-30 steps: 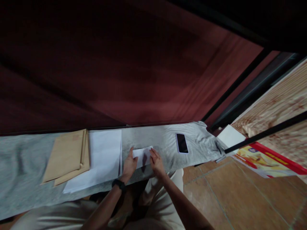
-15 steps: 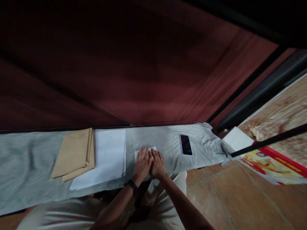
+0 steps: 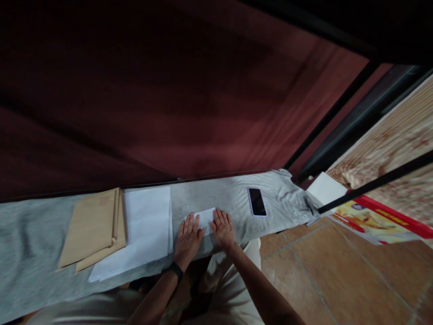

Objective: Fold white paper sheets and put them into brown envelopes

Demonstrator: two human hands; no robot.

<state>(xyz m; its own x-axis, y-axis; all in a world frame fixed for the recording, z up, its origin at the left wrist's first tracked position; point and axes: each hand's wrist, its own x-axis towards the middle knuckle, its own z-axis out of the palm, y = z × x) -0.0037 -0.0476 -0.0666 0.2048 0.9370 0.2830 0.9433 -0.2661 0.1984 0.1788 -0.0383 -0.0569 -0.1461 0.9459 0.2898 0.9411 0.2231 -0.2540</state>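
Pressing flat on a small folded paper (image 3: 206, 218), both hands sit side by side near the front edge of the surface (image 3: 30, 253), about mid-way along it. The left hand (image 3: 188, 238) lies palm down with the fingers spread, covering the paper's left end; the right hand (image 3: 223, 229) does the same on the right end. Neither one grips anything, they're just open and bearing down, which looks to me like a way to keep the fold from springing up.

Only a white strip of the paper shows between and above the fingers. Its long axis runs left to right, roughly along the surface's front edge, with a slight tilt up toward the right.

There's a black wristband (image 3: 175, 270) on the left wrist. Just left of the hands lies a bigger stack of white sheets (image 3: 142, 225), and further left a pile of brown envelopes (image 3: 93, 228) partly overlapping it. Off to the right, near the right end of the grey cloth (image 3: 287, 203), a dark phone (image 3: 257, 201) lies face up, well apart from the paper.
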